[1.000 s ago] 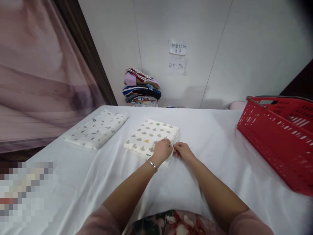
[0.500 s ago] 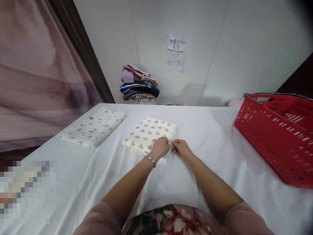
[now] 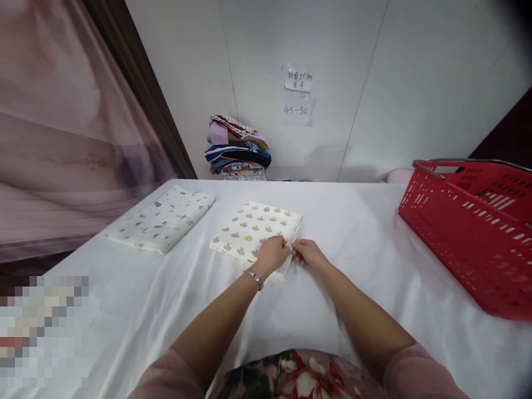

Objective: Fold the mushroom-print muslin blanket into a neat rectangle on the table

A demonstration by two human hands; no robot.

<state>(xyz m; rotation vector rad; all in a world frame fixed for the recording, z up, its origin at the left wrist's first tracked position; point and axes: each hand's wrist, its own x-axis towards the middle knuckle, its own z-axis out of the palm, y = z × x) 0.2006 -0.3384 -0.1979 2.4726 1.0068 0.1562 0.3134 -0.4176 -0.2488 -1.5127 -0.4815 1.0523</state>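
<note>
A folded white cloth with rows of grey shapes and a few yellow and green ones lies flat in the middle of the table. My left hand, with a bracelet at the wrist, rests over its near right corner, fingers closed on the edge there. Just beside it, my right hand pinches the layered right edge of the same cloth. The fingertips of both hands nearly meet, and the cloth between them is partly hidden. To the left lies a second folded cloth, white with small dark prints, untouched by either hand.
A white sheet covers the table. At the right stands a red perforated basket with a metal handle. Behind the far edge rises a stack of folded clothes. Paper signs hang on the wall, and a pinkish curtain drapes at left.
The view has tilted slightly, so everything sits a little lower. Both hands keep their place at the cloth's right edge, and the cloth lies as before.
</note>
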